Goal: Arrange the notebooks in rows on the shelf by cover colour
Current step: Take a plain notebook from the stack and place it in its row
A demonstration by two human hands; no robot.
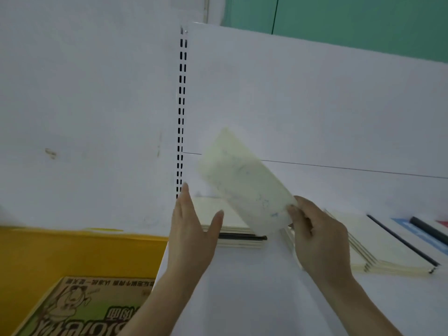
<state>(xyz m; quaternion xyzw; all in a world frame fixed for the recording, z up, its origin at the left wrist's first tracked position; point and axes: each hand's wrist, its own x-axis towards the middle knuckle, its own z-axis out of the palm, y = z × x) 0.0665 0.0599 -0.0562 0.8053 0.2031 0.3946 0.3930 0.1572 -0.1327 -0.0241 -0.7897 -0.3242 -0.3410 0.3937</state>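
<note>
At frame centre, a motion-blurred pale cream notebook (244,183) is pinched at its lower corner by the right hand (315,236), tilted above a cream stack (232,226) on the white shelf (254,287), the left hand (191,229) flat-fingered and empty; lowering squarely onto that stack seems next.

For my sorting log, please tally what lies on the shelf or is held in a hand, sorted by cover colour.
Cream, held: 1 notebook in the right hand
Cream, lying: 2 stacks; copies per stack cannot be counted
Blue: 1 notebook
Red: 1 corner
Total: 5 groups
</note>
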